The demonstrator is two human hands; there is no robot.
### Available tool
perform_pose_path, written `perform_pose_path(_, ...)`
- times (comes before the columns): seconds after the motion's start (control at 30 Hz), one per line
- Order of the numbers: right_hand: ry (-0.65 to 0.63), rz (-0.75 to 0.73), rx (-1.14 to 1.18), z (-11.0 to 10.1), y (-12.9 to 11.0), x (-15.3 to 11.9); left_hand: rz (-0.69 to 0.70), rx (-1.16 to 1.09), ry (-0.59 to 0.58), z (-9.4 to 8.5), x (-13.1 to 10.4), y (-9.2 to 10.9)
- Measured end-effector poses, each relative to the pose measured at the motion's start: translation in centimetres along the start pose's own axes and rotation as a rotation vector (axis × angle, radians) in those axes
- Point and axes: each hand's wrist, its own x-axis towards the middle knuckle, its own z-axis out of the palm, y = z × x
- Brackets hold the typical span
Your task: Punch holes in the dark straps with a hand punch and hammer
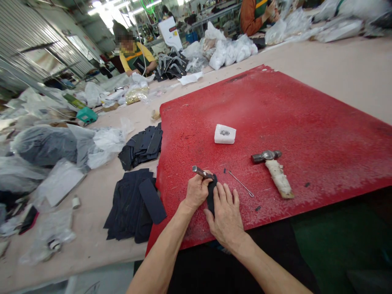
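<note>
My left hand (196,192) is closed around a metal hand punch (200,171). The punch leans, with its square butt end up and to the left and its tip down at the top end of a small dark strip (210,200). My right hand (228,214) lies flat with fingers stretched out, its fingertips and thumb against that strip on the red mat (294,118). To the right lie a thin looped wire rod (241,183) and a hammer (278,176) whose handle is wrapped in white. The punch's cutting tip is hidden by the fingers.
A white block (225,134) with a dark smudge sits beyond my hands. Left of the mat are a stack of dark panels (130,204) and a pile of dark pieces (142,143). Plastic bags (231,51) crowd the far table. Two people work across from me.
</note>
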Motion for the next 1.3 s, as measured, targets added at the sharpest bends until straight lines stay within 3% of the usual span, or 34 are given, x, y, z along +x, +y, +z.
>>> perform_pose_path(0.1,-0.001,-0.006,-0.001,0.01,0.00,0.00,0.008,0.047,-0.011,0.27,0.12,-0.03)
perform_pose_path(0.3,-0.008,0.000,-0.003,0.07,-0.13,-0.09,0.010,-0.037,0.084,0.27,0.32,-0.07)
perform_pose_path(0.7,-0.005,0.003,-0.005,0.07,-0.08,0.00,-0.072,-0.113,0.073,-0.49,0.20,0.70)
perform_pose_path(1.3,-0.022,0.016,-0.045,-0.01,-0.12,0.10,-0.018,-0.139,0.075,-0.38,0.08,-0.14)
